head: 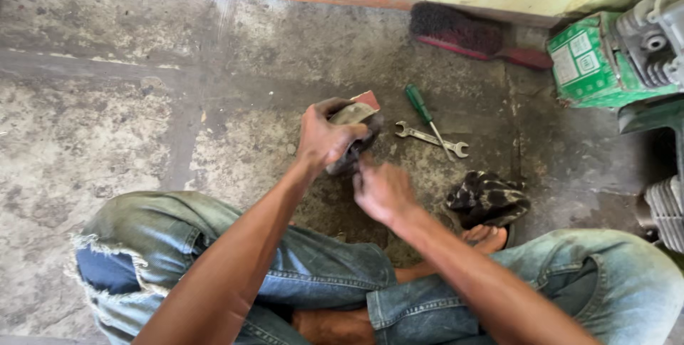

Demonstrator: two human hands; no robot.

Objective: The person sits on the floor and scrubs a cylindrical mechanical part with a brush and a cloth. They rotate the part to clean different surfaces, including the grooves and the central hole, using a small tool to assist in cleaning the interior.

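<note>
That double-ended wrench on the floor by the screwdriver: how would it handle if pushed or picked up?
The wrench looks like solid metal, so probably stiff and heavy for its size. It lies flat on the rough concrete floor, so likely slides rather than rolls. The green-handled screwdriver crosses it and may shift along.

Left hand [322,138] grips a dark, greasy part [354,138] above the concrete floor [142,103]; right hand [381,189] touches its underside. A spanner [431,138] and green-handled screwdriver [426,117] lie near.
</note>
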